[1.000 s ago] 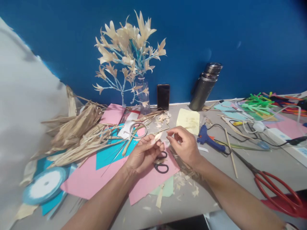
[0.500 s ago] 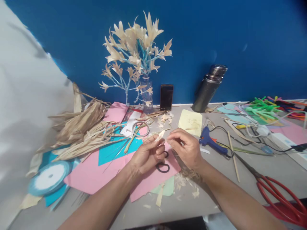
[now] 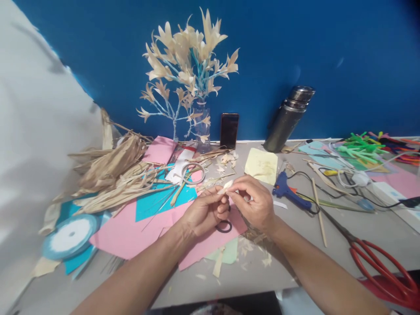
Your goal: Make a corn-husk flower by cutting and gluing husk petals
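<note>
Between the fingertips of both hands is a small cream-coloured piece of dried husk, shaped like a petal. My left hand pinches it from the left, its other fingers curled. From the right, my right hand closes thumb and forefinger on the same piece. Under the hands lies pink paper, with a black scissor handle partly hidden by my left hand. Behind them, husk flowers on blue-wrapped stems stand in a clear bottle.
Dried husks and a blue ribbon spool lie at left. A blue glue gun, its cord and large red-handled scissors are at right. A phone and a dark flask lean on the wall.
My right fingers have come in from the right and now touch the husk piece, which my left hand alone held before. The view has shifted slightly.
</note>
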Tool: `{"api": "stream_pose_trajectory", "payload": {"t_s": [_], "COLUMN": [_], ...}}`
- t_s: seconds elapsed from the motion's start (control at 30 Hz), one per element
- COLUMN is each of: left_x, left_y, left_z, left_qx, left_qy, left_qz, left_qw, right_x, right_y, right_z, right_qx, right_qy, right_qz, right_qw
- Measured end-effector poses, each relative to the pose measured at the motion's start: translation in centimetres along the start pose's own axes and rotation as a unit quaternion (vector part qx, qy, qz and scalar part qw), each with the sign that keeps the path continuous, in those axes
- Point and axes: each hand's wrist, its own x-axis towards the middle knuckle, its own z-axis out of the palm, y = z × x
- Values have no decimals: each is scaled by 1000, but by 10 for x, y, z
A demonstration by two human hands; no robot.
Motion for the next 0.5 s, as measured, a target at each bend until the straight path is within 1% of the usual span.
{"api": "stream_pose_trajectory", "payload": {"t_s": [0.2,0.37,0.5], "left_x": [1,1,0], "left_y": [1,2,4], "left_z": [1,2,4], "left_qx": [7,13,20], "left_qy": [-4,3,10], "left_qz": [-5,-7,-7], "left_qw": [1000,1000,1000], "right_x": [-3,-4,-2], "right_y": [4,5,4], "right_z": [0,0,-1], "right_qx": [-36,-68,-73], "right_qy": [0,-5,-8], "right_qz": [-30,-44,-58], "right_qw": [999,997,996]}}
